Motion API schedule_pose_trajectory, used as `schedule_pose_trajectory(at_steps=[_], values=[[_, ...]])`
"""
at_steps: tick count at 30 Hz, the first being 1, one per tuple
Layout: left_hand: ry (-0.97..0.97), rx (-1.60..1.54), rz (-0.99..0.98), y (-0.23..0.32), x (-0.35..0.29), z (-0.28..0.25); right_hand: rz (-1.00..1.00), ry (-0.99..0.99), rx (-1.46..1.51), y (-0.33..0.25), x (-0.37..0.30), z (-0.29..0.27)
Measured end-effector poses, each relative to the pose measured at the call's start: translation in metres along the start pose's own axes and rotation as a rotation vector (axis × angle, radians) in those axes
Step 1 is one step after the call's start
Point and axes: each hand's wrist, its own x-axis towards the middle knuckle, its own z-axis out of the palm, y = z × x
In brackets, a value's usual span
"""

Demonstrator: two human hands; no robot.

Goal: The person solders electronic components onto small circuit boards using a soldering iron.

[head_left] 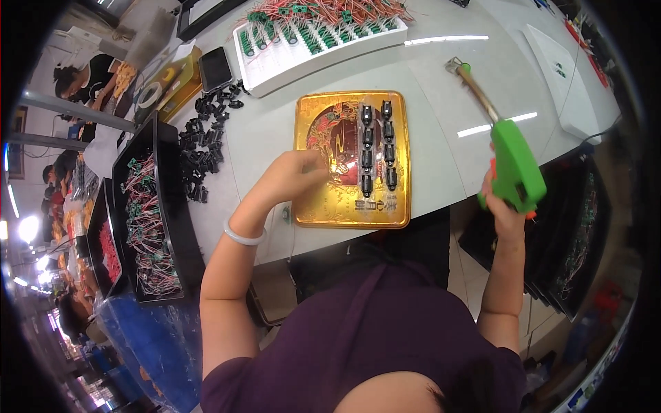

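My left hand, with a pale bangle on its wrist, hovers over the left part of a gold tin lid. Its fingers are bent and drawn together; whatever may be between them is hidden. On the lid's right half, small black plastic parts sit in two columns on clear strips. My right hand is wrapped round the handle of a green gun-shaped tool with an orange trigger. The tool's long metal barrel points up and left, over the table at the right of the lid.
Loose black parts are heaped left of the lid, near a phone. Behind stands a white foam tray of wired green boards. Black bins with wired boards flank the left edge. A white board lies far right. People work beyond, left.
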Motion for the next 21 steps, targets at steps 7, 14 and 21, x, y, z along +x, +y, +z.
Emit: schedule_pose_trajectory(at_steps=[7,14,21], values=[[0.01,0.858,0.244,0.024,-0.007,0.0,0.259,-0.328,0.866,0.001,-0.051,0.038],[0.158,0.464,0.201,0.025,-0.022,0.011,0.361,-0.348,1.231,0.016,-0.051,0.084],[0.116,-0.816,0.069,0.002,-0.032,0.004,0.359,-0.369,1.207,0.015,-0.052,0.108]])
